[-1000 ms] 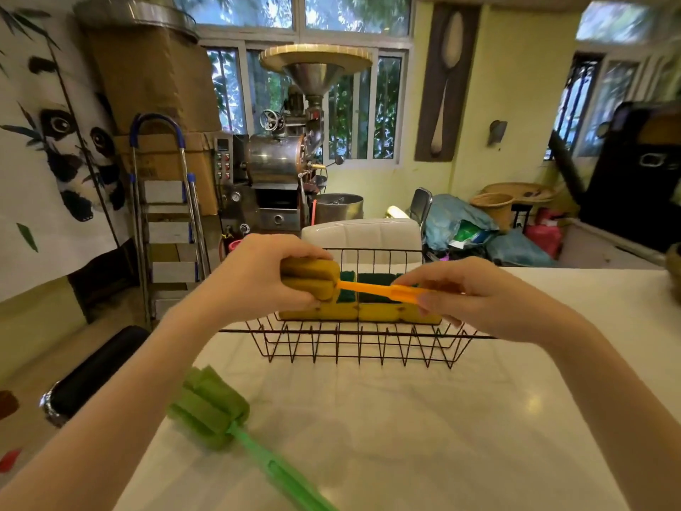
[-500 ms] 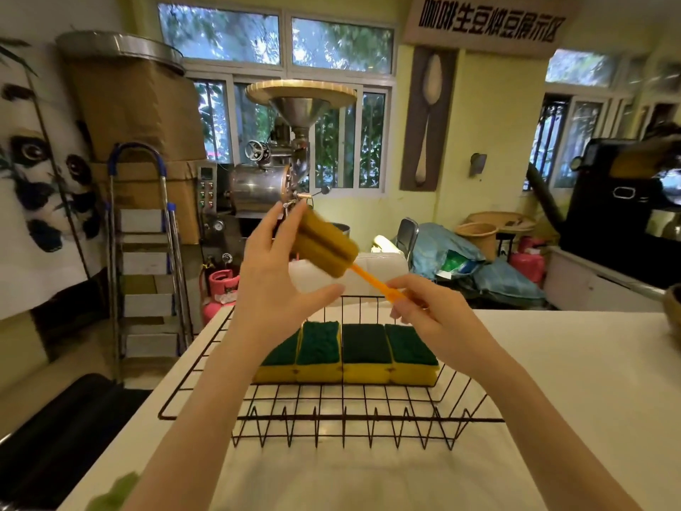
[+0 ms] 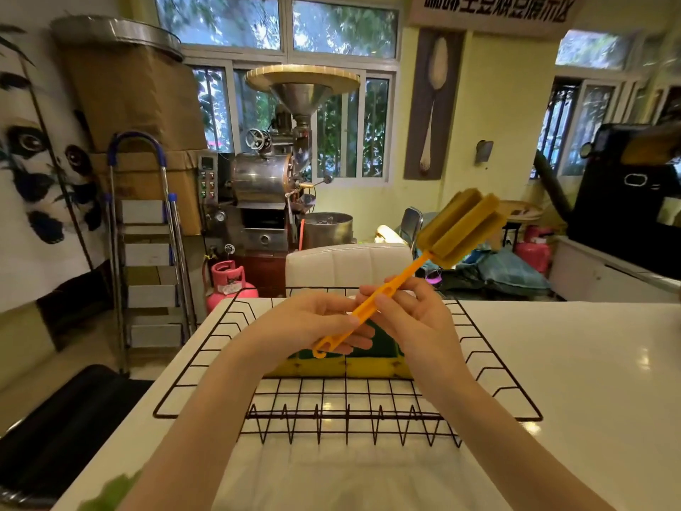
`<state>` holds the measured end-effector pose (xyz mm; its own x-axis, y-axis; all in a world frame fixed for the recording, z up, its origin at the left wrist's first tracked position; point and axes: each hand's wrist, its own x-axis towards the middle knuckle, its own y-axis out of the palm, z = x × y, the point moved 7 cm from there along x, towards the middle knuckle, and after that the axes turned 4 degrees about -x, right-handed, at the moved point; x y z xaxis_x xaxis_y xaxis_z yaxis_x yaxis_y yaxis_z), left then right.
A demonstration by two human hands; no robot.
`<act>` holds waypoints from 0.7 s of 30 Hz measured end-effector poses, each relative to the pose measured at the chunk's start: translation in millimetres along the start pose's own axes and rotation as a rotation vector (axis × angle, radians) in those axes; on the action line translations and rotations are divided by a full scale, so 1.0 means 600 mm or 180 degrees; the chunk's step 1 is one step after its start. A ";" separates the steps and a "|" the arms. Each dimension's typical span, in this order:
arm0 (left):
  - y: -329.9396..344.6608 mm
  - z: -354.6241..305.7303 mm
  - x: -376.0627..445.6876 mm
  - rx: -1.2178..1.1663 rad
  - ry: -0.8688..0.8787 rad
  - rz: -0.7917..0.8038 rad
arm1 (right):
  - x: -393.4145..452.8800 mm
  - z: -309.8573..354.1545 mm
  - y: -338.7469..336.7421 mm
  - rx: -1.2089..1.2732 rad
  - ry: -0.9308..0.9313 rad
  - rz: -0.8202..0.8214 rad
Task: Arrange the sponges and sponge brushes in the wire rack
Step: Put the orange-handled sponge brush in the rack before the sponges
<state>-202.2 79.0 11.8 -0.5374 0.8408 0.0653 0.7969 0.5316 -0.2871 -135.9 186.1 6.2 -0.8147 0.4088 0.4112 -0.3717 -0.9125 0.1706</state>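
The orange sponge brush (image 3: 416, 269) is held up over the wire rack (image 3: 346, 396). The left hand (image 3: 313, 326) grips the low end of its handle, and the right hand (image 3: 412, 319) pinches the middle. A moment ago the left hand held the sponge head; now the head is free and has swung from 11 o'clock to 1 o'clock. I think it is being turned to go in. Four sponges (image 3: 368, 365) sit in a row below. A green brush (image 3: 110, 492) waits at 7 o'clock on the tabletop (image 3: 589, 381).
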 end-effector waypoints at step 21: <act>-0.077 0.050 -0.026 0.1947 -0.0286 0.0291 | 0.022 -0.007 -0.068 -0.3760 0.0318 0.1868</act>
<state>-238.8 38.2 -5.0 -0.5167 0.8542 -0.0584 0.5528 0.2807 -0.7846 -133.4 229.0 0.9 -0.9968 0.0055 0.0797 -0.0748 -0.4128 -0.9077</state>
